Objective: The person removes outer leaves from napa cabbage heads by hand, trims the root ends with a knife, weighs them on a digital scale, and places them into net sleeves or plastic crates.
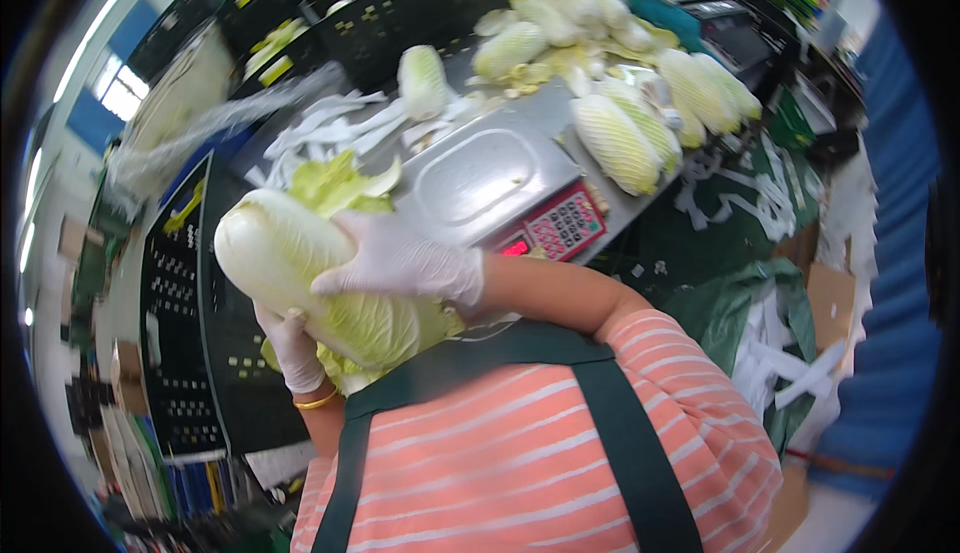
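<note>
Both of my hands, in thin white gloves, grip a large napa cabbage (pixel 274 253) held close to my chest, its pale stem end tilted up to the left. My right hand (pixel 405 256) lies across the top of it with the fingers spread over the leaves. Underneath, my left hand (pixel 292 350) supports the left side; part of that palm is hidden by the cabbage. Loose yellow-green outer leaves (pixel 341 181) show just beyond it. Beyond my right forearm is a digital scale with a bare steel pan (pixel 480 174) and a red keypad (pixel 566 223).
Several napa cabbages (pixel 619 140) lie right of the scale, with more piled behind (pixel 562 12). White strips (pixel 330 129) and one upright cabbage (pixel 422 80) are at the back left. Dark plastic crates (pixel 176 313) stand left. A second scale (pixel 697 12) sits back right; a green bag (pixel 780 298) holds white strips.
</note>
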A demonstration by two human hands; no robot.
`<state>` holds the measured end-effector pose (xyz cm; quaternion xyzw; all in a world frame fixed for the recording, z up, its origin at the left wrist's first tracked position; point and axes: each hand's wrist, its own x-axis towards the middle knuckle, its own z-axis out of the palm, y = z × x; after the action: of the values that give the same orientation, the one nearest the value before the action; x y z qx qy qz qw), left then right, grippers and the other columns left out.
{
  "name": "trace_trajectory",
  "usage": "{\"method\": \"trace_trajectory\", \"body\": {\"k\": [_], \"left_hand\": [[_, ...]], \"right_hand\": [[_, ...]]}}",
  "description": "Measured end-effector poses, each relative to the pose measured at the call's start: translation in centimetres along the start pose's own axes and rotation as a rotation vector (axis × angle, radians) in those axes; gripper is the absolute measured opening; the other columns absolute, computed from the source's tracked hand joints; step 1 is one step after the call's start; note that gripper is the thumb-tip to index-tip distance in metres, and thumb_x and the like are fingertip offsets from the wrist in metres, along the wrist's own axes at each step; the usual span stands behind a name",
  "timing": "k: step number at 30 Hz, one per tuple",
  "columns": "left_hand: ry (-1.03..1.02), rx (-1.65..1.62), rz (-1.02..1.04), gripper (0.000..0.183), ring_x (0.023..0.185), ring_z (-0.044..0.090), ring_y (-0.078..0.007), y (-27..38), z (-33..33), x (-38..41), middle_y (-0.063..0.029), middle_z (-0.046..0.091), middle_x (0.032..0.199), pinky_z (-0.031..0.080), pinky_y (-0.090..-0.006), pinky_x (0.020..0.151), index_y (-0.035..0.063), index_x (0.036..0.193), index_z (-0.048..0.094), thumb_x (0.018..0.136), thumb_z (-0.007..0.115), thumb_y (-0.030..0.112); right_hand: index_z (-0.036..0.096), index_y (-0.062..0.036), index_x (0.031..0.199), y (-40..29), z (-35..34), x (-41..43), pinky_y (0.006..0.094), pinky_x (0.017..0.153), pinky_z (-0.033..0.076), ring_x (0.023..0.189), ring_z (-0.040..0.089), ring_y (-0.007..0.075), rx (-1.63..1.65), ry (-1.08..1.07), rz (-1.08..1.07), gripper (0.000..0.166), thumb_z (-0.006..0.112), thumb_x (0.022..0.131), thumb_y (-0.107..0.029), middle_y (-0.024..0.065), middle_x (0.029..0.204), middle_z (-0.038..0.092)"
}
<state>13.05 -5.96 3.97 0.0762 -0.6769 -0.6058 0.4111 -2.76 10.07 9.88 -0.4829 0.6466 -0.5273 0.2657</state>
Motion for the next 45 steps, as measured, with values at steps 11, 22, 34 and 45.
{"method": "trace_trajectory", "body": {"k": [11,22,34,45], "left_hand": [[0.028,-0.252,-0.456,0.075,0.111,0.049,-0.0235,-2.2,-6.6,-6.0,-0.0135,0.046,0.127,0.042,-0.0346,0.091,-0.0012,0.131,0.035,0.078,0.065,0.042],[0.140,-0.292,-0.501,0.074,0.113,0.048,-0.0243,-5.8,-5.4,-5.6,-0.0135,0.045,0.129,0.041,-0.0358,0.093,-0.0003,0.132,0.033,0.080,0.062,0.044],[0.285,-0.123,-0.534,0.074,0.115,0.046,-0.0251,-6.9,-5.1,-4.3,-0.0135,0.043,0.130,0.039,-0.0371,0.095,0.0007,0.134,0.031,0.082,0.058,0.046],[0.334,-0.109,-0.569,0.073,0.117,0.044,-0.0259,-7.7,-5.3,-4.2,-0.0135,0.042,0.132,0.037,-0.0383,0.097,0.0017,0.135,0.029,0.084,0.054,0.047]], "right_hand": [[0.066,0.0015,0.092,-8.3,-3.9,10.5,0.0288,0.070,0.048,0.078,0.062,0.0191,-0.239,-0.326,-0.311,0.043,0.065,0.067,-0.033,0.0116,0.081,0.065],[0.063,0.0005,0.081,-1.1,-9.2,19.7,0.0262,0.062,0.047,0.066,0.056,0.0121,-0.070,0.110,-0.088,0.025,0.062,0.074,-0.023,0.0045,0.074,0.063],[0.064,-0.0034,0.103,17.3,0.2,23.0,0.0388,0.080,0.048,0.090,0.061,0.0328,-0.709,-0.418,0.160,0.061,0.067,0.065,-0.051,0.0232,0.098,0.063],[0.055,0.0034,0.116,15.9,14.7,28.5,0.0342,0.091,0.042,0.109,0.054,0.0266,0.077,0.060,0.414,0.065,0.067,0.073,-0.043,0.0173,0.108,0.061]]}}
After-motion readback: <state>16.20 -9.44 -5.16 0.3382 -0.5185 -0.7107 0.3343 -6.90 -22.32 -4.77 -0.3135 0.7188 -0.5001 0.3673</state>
